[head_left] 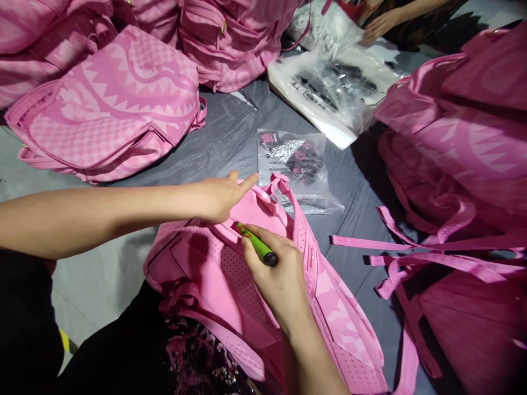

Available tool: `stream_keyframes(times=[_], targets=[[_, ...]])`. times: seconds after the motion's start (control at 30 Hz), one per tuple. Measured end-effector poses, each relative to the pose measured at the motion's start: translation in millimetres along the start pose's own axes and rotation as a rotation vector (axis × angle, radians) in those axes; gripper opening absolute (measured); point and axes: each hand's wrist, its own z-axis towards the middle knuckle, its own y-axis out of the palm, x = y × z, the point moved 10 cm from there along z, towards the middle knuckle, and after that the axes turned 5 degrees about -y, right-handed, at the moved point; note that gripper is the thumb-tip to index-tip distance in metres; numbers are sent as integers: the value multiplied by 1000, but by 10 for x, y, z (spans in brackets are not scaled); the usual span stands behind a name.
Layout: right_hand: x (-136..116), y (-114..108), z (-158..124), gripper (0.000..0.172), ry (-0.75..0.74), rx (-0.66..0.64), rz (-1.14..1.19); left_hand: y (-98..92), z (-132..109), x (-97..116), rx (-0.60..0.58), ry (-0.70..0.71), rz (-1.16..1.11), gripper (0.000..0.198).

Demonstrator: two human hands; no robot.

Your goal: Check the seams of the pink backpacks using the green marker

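Note:
A pink backpack (pixel 255 334) lies across my lap with its dotted back panel and shoulder straps facing up. My right hand (pixel 280 269) is closed around a green marker-like pen (pixel 257 244) with a black end. The pen's other end points at the upper part of the backpack, close to my left hand. My left hand (pixel 222 197) grips the backpack's top edge beside the handle, one finger stretched out to the right; its other fingers are partly hidden. Just beyond the handle lies a clear plastic bag (pixel 294 164) with dark and pink pieces inside.
Another pink backpack (pixel 123 104) lies on the dark sheet (pixel 222 137) at the left. More pink backpacks (pixel 234 44) are piled behind. Clear plastic packaging (pixel 329 82) lies near another person's hand (pixel 382 24). At the right stand pink backpacks (pixel 465 120) with loose straps (pixel 411 247).

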Motion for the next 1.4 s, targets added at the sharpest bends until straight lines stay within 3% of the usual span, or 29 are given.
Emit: stream_keyframes(times=[0.3, 0.43, 0.57, 0.63, 0.7, 0.77, 0.83, 0.87, 0.93, 1.0, 1.07, 1.13, 1.2, 1.27, 1.3, 1.4], targets=[[72, 77, 24, 24, 73, -64, 130, 2, -14, -7, -2, -7, 10, 100], [34, 58, 40, 25, 37, -16, 164, 4, -18, -14, 3, 4, 27, 97], [9, 167, 37, 23, 77, -55, 241, 19, -14, -41, 31, 15, 51, 94], [-53, 103, 32, 20, 73, -66, 342, 31, -27, -59, 40, 14, 67, 93], [-124, -183, 23, 14, 8, -1, 428, 28, -72, -75, 60, 9, 73, 91], [-51, -763, -12, 14, -72, 234, 361, 20, -145, -78, 79, 10, 65, 88], [211, -1348, -52, 23, -83, 470, 55, 28, -209, -74, 79, 11, 47, 88], [419, -1498, 0, 28, -32, 474, -178, 38, -225, -76, 72, 8, 38, 89], [1042, -1359, 278, 38, 116, 107, -646, 54, -215, -75, 67, 5, 13, 88], [1580, -1182, 539, 38, 138, -71, -728, 72, -158, -72, 60, 6, -12, 89], [1898, -897, 806, 43, 64, -206, -745, 84, -92, -69, 50, 4, -51, 90], [2004, -610, 1024, 57, -56, -297, -748, 80, -56, -75, 42, -16, -101, 91], [2005, -438, 1184, 73, -164, -305, -760, 73, -54, -72, 20, -34, -150, 95], [2042, -442, 1335, 80, -211, -212, -797, 76, -56, -51, -17, -28, -190, 99], [2096, -534, 1426, 78, -195, -104, -871, 74, -52, -38, -29, -13, -205, 100], [2357, -507, 1697, 62, -201, -145, -870, 31, -32, -28, 16, 35, -213, 99]])
